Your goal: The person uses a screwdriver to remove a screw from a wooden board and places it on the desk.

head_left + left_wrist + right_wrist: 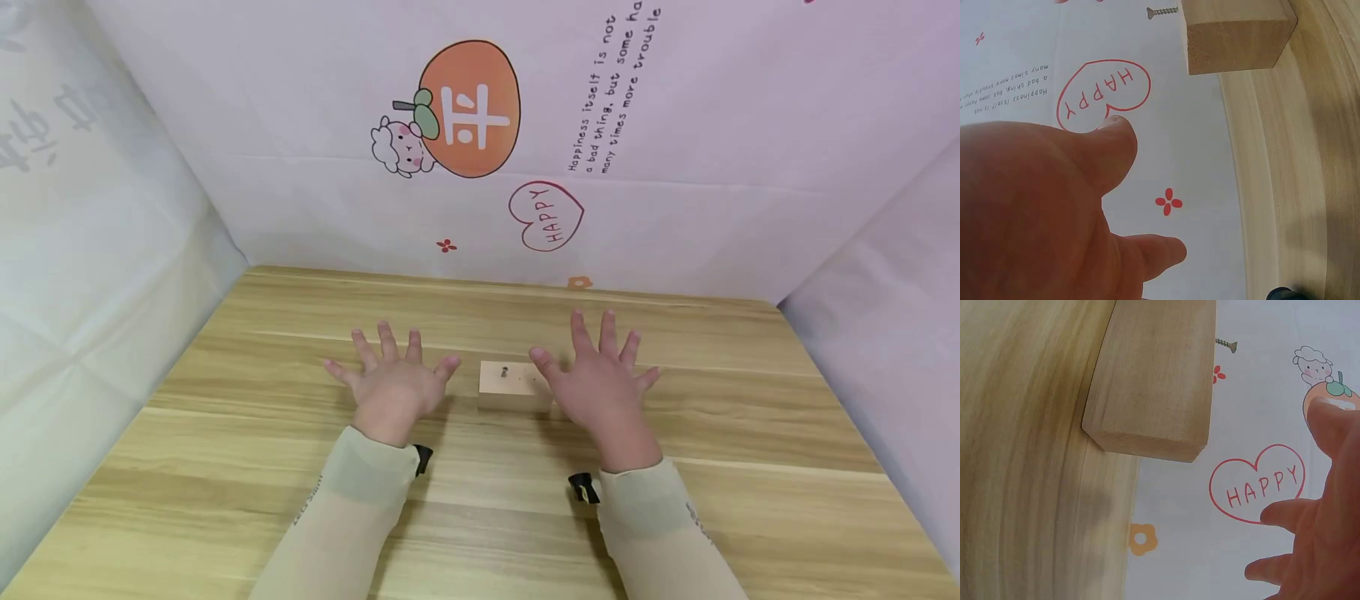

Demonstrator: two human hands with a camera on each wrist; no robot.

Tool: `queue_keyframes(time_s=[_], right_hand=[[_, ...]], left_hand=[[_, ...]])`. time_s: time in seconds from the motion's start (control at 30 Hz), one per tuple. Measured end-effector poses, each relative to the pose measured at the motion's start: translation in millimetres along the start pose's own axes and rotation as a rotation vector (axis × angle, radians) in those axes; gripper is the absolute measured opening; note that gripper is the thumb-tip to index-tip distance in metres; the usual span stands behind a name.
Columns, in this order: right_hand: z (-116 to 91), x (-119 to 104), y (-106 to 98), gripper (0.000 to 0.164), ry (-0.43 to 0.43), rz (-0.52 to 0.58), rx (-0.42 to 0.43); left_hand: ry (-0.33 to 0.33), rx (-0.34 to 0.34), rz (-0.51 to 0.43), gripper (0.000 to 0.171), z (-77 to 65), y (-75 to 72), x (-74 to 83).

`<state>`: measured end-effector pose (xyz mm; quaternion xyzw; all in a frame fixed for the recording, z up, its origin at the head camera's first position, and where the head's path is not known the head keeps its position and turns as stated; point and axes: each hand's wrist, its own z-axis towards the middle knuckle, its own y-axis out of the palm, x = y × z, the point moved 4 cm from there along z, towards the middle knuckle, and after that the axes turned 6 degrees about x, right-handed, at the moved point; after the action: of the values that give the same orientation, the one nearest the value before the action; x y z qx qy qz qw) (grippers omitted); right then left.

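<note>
A pale rectangular wooden block (514, 401) lies on the table between the two hands. From its top, near the left end, a screw (505, 372) stands partly sunk, its head and threads exposed; the left wrist view shows the same screw (1163, 12) jutting from the block (1235, 45). To the left of the block, the left hand (397, 387) is spread with straight fingers and holds nothing. The right hand (600, 390) is spread likewise, its thumb overlapping the block's right end in the head view. In the right wrist view its fingers stand apart from the block (1150, 381).
The wood-grain table (495, 525) meets a white printed cloth (315, 200) at its far edge. Cloth sides hang at the left (97, 275) and right (892, 292). A small black device sits at each wrist, beside the sleeve cuffs.
</note>
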<state>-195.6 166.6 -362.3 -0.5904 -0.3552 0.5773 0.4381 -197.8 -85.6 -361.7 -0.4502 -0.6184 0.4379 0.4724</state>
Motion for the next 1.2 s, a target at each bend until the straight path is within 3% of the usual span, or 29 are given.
queue_keyframes(time_s=[0.13,0.23,0.37,0.53,0.7,0.83,1.03,1.2], right_hand=[[3.0,3.1,-0.4,0.104,0.001,0.059,-0.008],[7.4,9.0,-3.9,0.097,-0.019,0.184,-0.006],[13.1,21.0,-11.6,0.083,-0.051,0.465,-0.001],[14.5,36.7,-14.9,0.069,-0.012,0.859,-0.070],[13.8,41.9,-12.6,0.070,-0.011,1.030,-0.154],[16.4,44.9,-3.2,0.078,-0.015,1.045,-0.221],[18.1,48.0,14.7,0.077,-0.097,0.841,-0.325],[17.5,42.8,21.7,0.076,-0.189,0.734,-0.338]], left_hand=[[0.001,-0.002,-0.003,0.083,-0.8,-0.8,-0.3],[0.000,-0.003,-0.005,0.083,-1.6,-2.0,-0.9],[-0.003,-0.002,-0.005,0.084,-2.9,-4.2,-1.9],[-0.002,-0.001,-0.012,0.084,-5.0,-6.6,-2.8],[-0.007,-0.003,-0.023,0.084,-7.1,-9.0,-3.9],[-0.007,0.000,-0.029,0.084,-6.3,-8.4,-5.0],[-0.007,-0.020,-0.026,0.084,-5.1,-5.9,-4.7],[-0.007,-0.027,-0.026,0.086,-4.0,-4.2,-4.6]])
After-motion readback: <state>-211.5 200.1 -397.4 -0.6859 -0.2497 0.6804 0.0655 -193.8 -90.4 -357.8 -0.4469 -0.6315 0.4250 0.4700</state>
